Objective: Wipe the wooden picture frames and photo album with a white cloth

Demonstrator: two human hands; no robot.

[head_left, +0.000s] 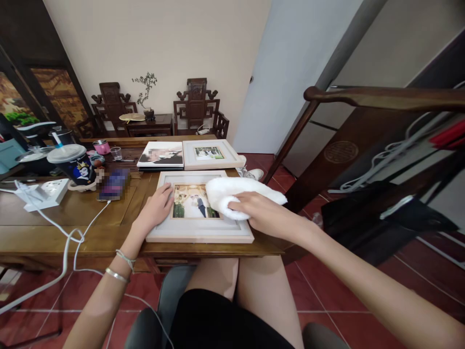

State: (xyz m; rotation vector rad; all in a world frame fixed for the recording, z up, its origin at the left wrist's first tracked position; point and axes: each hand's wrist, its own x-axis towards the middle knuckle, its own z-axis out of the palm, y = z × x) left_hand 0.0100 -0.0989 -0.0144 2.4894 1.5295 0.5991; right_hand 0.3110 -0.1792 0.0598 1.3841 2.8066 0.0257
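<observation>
Picture frame [201, 231] between my hands, white cloth [236, 185] on its right side

The picture frame lies flat at the near edge of the worktop [105, 235], a small photo [191, 202] at its middle. My left hand [160, 204] rests on the frame's left border, fingers extended and loosely together, gripping nothing. My right hand [250, 208] is closed round the bunched cloth, which covers the right border and the photo's right edge, so I cannot see what is beneath.

Just beyond lie a second frame [214, 157] and, beside it on the left, a large photo [162, 154]. Left of my left hand are a phone [113, 185] on a white cable [95, 219], a lidded cup [74, 165] with a straw, and a power strip [49, 193]. The cable hangs over the worktop's front edge, left of my forearm.
</observation>
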